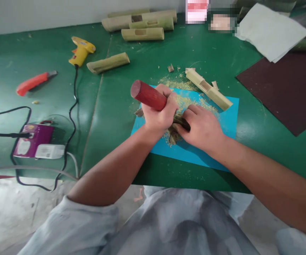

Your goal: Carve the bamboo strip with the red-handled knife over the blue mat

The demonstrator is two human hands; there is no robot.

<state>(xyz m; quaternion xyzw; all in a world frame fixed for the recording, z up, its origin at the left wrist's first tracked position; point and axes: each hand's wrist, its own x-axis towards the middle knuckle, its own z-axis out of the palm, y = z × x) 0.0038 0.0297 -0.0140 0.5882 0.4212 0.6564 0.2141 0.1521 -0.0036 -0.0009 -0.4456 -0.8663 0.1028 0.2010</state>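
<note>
My left hand is closed around a thick red wooden handle that slants up to the left; whatever the handle ends in is hidden. Beside it, my right hand grips a dark green-brown piece of bamboo, mostly covered by the fingers. Both hands are over a blue sheet strewn with pale shavings and dust. A broken dark chip lies just under the hands. Past my right hand, a pale bamboo tube with a cut-out notch rests on the sheet's far edge.
On the left of the green table lie a yellow glue gun, an orange utility knife and a purple power strip with looping cords. Several bamboo tubes stand at the back. A dark brown board and white paper are at right.
</note>
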